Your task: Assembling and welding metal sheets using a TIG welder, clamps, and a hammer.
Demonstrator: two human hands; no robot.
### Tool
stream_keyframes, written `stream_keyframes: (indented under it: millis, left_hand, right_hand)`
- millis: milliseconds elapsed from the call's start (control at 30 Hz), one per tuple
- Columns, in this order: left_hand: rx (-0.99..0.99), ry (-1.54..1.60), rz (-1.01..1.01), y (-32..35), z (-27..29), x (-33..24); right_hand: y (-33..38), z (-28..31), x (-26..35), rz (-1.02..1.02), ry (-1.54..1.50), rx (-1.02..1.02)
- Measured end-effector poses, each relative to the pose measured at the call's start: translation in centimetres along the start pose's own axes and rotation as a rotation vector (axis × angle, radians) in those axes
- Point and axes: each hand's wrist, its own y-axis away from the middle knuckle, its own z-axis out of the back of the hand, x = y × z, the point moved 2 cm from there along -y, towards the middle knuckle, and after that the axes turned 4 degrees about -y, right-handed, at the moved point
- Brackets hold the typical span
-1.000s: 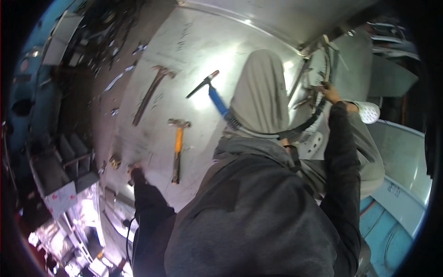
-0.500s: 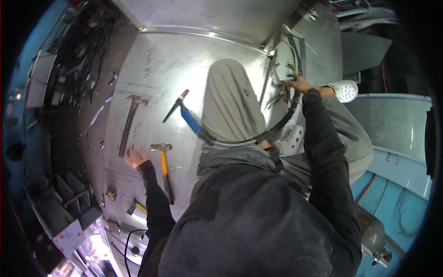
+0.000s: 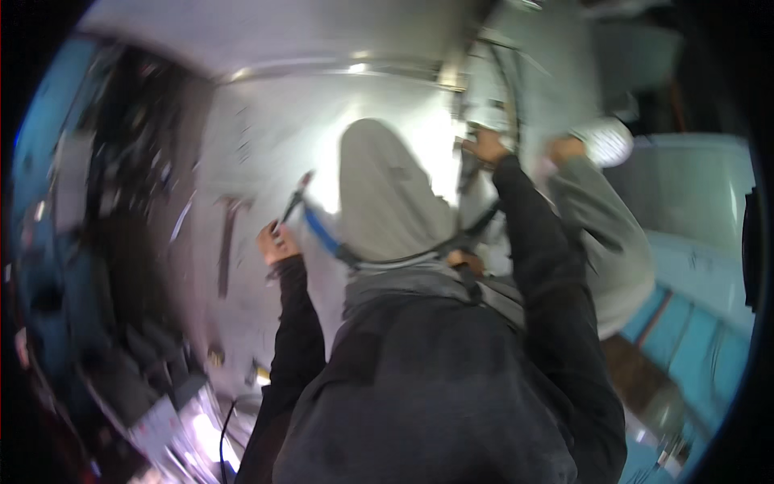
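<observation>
My left hand [image 3: 279, 244] is over the metal sheet [image 3: 242, 121], its fingers curled at the black end of a welding torch [image 3: 324, 234] with a blue handle. Blur hides whether they touch it. The torch lies left of my grey-trousered knee [image 3: 391, 185], and its dark cable [image 3: 403, 262] runs across my lap to the right. Further left lies a claw hammer [image 3: 226, 250]. Stretched forward on the right, my right hand [image 3: 488, 147] is beside a metal edge, below a blurred white patch [image 3: 488, 117]. Motion smears its fingers, so what they hold cannot be made out.
A tall metal panel [image 3: 282, 28] stands ahead. My white clog [image 3: 609, 141] is at the right, before a large pale metal box [image 3: 693, 189]. Near my left sleeve lie a small tape measure [image 3: 215, 355] and a yellow tool [image 3: 262, 375]. A dark divided bin [image 3: 145, 355] stands lower left.
My left hand has moved right and up, from the claw hammer's handle end to the torch. My right hand has shifted left, off the clamps and cable. The view has shifted and blurred.
</observation>
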Motion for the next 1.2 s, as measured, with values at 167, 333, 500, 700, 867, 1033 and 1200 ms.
stream_keyframes:
  millis: [167,333,500,700,867,1033,1200]
  left_hand:
    - [-0.283,-0.246,0.086,-2.9,14.1,11.6]
    - [-0.319,-0.878,0.613,2.4,31.6,29.7]
    - [0.028,-0.716,0.913,14.1,38.7,39.9]
    - [0.343,-0.737,0.858,12.2,34.9,45.9]
    - [0.365,-0.658,0.879,7.5,31.5,47.1]
    - [0.304,-0.621,0.922,5.4,31.2,47.9]
    - [0.091,-0.328,0.764,0.5,26.8,40.1]
  right_hand:
    - [-0.8,-2.6,-2.5,-0.043,0.019,-0.249]
    - [-1.8,-1.2,-3.8,-0.125,0.071,-0.07]
    - [-1.0,-0.6,-4.1,-0.131,0.108,0.072]
    - [0.6,7.1,-4.2,0.051,0.122,0.08]
    - [3.6,18.2,-2.1,-0.293,0.119,0.206]
    - [4.7,20.3,2.9,-0.221,0.067,-0.077]
    - [4.0,14.7,8.2,-0.291,-0.102,0.253]
